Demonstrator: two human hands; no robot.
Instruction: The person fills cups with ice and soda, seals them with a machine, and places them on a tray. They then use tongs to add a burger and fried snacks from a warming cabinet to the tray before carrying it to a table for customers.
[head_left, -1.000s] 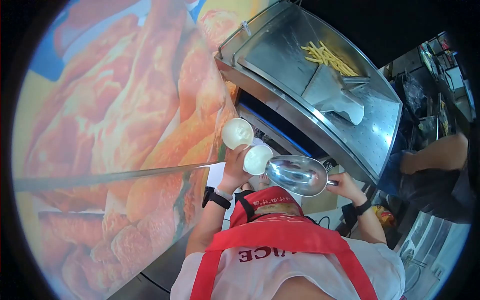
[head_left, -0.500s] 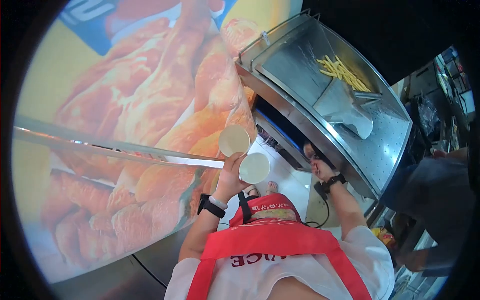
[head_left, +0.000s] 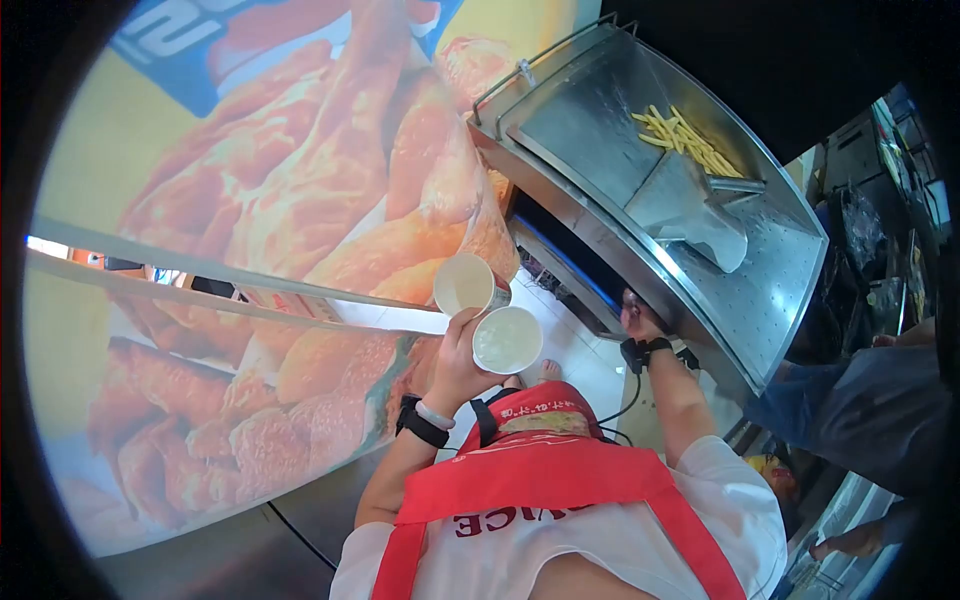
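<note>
Two paper cups are in my left hand (head_left: 458, 368), its fingers curled round them side by side. The far cup (head_left: 462, 285) has a tan inside and some printing on its outer wall. Nearer me, the white cup (head_left: 533, 342) faces up with a pale, glassy-looking inside. My right hand (head_left: 640, 318) reaches in under the front edge of the metal fry station (head_left: 560, 165). Its fingertips are partly hidden in the dark opening (head_left: 575, 250) there, and I cannot tell whether they grip something.
Fries (head_left: 685, 140) lie on the station beside a metal fry scoop (head_left: 690, 215). A counter with a large printed chicken picture (head_left: 280, 200) fills the left. A person in dark clothing (head_left: 860, 410) stands at the right. A black cable (head_left: 630, 400) hangs by my right wrist.
My right hand has moved slightly up and farther under the station's edge. The cups have shifted and tilted a little in my left hand. At the right, the other person has moved.
</note>
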